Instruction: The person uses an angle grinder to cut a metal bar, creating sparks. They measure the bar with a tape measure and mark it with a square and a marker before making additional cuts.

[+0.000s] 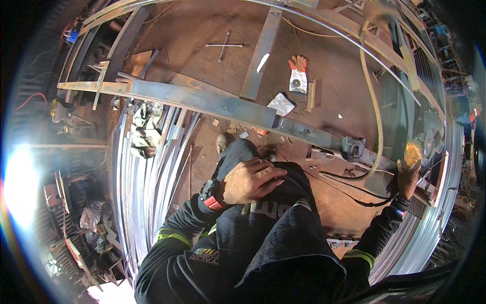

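The person's left hand (253, 181) rested on the lap (292, 197), its fingers close together and loosely bent. The right hand (407, 180) was at a yellow-and-grey tool (413, 153), near the metal beam's (324, 136) right end; whether those fingers gripped it, one could not tell.

Brown floor (197, 66); 1 glare (21, 187), possibly daylight.

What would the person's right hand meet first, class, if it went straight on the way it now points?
Most likely the orange-yellow tool just beyond the fingers of the right hand. They may already touch; depth is unclear from this single view.
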`<state>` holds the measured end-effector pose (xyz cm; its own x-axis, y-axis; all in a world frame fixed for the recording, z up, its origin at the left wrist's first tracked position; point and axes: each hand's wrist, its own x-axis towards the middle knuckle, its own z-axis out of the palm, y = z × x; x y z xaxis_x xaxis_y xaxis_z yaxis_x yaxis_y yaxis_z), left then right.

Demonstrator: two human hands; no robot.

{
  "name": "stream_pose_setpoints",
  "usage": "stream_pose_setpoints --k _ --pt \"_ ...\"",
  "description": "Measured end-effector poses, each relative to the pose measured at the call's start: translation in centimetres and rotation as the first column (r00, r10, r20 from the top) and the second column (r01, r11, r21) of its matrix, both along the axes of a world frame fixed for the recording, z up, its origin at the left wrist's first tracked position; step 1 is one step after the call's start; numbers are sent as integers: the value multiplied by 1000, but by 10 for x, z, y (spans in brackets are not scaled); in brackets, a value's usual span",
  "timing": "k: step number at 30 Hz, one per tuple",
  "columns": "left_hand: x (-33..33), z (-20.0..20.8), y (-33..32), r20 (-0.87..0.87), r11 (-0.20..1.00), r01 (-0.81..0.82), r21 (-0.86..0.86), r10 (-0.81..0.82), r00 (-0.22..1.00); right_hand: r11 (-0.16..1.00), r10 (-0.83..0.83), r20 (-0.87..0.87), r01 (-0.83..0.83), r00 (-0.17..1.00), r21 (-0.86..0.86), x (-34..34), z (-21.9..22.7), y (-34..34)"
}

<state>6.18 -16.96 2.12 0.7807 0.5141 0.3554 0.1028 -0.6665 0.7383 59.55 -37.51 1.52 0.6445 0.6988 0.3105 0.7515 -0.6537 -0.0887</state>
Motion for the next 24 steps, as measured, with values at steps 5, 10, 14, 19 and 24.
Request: stream_pose_setpoints --k 5,10,14,19,24 --pt "-7 -1 6 -23 1000 -22 4 22 999 994 -46 190 25 981 110 -90 60 52" --pt "-10 -2 19 10 996 77 -44 -77 997 837 461 -278 -308 843 453 -241 110 152" --pt "-24 2 33 14 986 157 -61 -156 988 772 634 -459 -541 622 333 -317 87 275" --pt "-54 15 76 -27 961 239 -139 -245 969 915 383 -459 -398 802 67 -349 25 370" --pt "-99 18 118 -58 969 171 -178 -184 981 956 270 -505 -166 820 241 -368 -31 391"
